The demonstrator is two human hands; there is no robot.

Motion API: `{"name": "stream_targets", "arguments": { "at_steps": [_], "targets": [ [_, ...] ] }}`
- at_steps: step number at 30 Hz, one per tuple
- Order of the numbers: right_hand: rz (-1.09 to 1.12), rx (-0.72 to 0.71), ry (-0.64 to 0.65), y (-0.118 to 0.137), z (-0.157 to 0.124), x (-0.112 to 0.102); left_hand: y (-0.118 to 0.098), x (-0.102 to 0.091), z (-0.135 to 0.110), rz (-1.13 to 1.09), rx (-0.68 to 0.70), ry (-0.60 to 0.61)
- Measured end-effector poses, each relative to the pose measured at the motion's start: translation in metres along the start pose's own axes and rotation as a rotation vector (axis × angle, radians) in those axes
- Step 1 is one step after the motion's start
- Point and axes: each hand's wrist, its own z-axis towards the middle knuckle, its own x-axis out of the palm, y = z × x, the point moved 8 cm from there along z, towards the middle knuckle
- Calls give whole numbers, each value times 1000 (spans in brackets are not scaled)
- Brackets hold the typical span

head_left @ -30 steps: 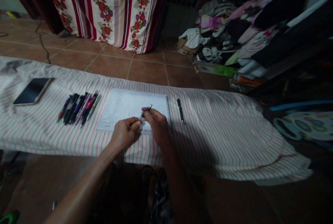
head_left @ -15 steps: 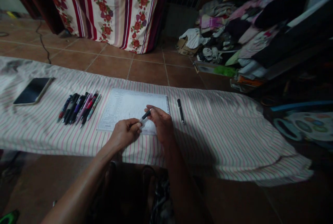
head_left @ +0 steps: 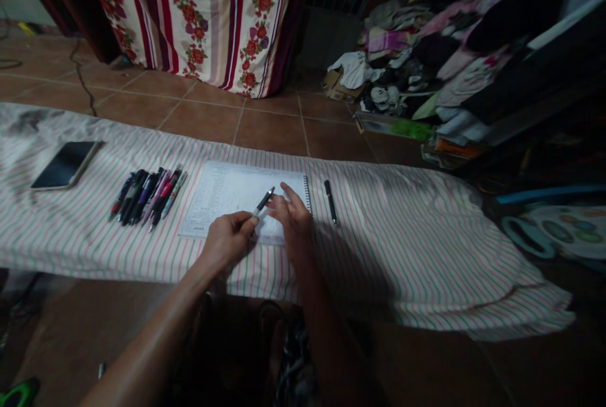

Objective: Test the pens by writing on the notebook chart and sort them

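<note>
Over a spiral notebook [head_left: 222,192], my left hand [head_left: 231,233] grips a black pen [head_left: 264,201] with a pale rear part. The pen tilts with its tip toward the upper right. Just right of that tip is my right hand [head_left: 292,212], fingers spread and holding nothing. A black pen with a silver end [head_left: 331,202] lies on the cloth to the right of the notebook. Left of the notebook, a row of several pens [head_left: 146,197] lies side by side.
A striped cloth [head_left: 402,236] covers the long low surface. A phone [head_left: 66,165] rests at its left. Beyond stand a floral curtain [head_left: 218,22] and a heap of clothes [head_left: 426,47] on the tiled floor. A blue-edged plastic item [head_left: 563,224] is at the right.
My right hand has let go of the pen tip and opened its fingers. My left hand still holds the pen in nearly the same place.
</note>
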Motion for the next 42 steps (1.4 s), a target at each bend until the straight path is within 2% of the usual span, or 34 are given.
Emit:
{"name": "stream_targets", "arguments": {
  "at_steps": [3, 6, 9, 12, 16, 19, 21, 25, 31, 34, 39, 42],
  "targets": [
    [-324, -262, -82, 23, -8, -5, 9, 1, 0, -363, -179, 16],
    [-570, -481, 26, 38, -20, 10, 10, -3, -2, -590, -264, -22],
    [-621, -574, 154, 40, -28, 24, 8, -6, -2, -741, -284, -53],
    [-565, -606, 231, 39, -34, 32, 11, -7, 1, -882, -323, -67],
    [-433, -544, 378, 35, -43, 41, 17, -6, 5, -1085, -404, -28],
    [-269, -412, 487, 30, -47, 48, 18, -6, 7, -1244, -433, -19],
    [-175, -322, 511, 28, -47, 51, 16, -5, 8, -1317, -423, -2],
    [-98, -198, 489, 23, -42, 54, 12, 1, 6, -1399, -425, 58],
    [-15, -141, 473, 22, -39, 57, 9, 4, 4, -1459, -438, 34],
    [0, -156, 442, 24, -41, 57, 8, 3, 4, -1448, -409, 1],
    [-97, -238, 327, 22, -42, 54, 5, 0, 5, -1434, -325, -19],
    [-101, -244, 333, 23, -42, 54, 7, 1, 5, -1425, -342, -25]
  ]
}}
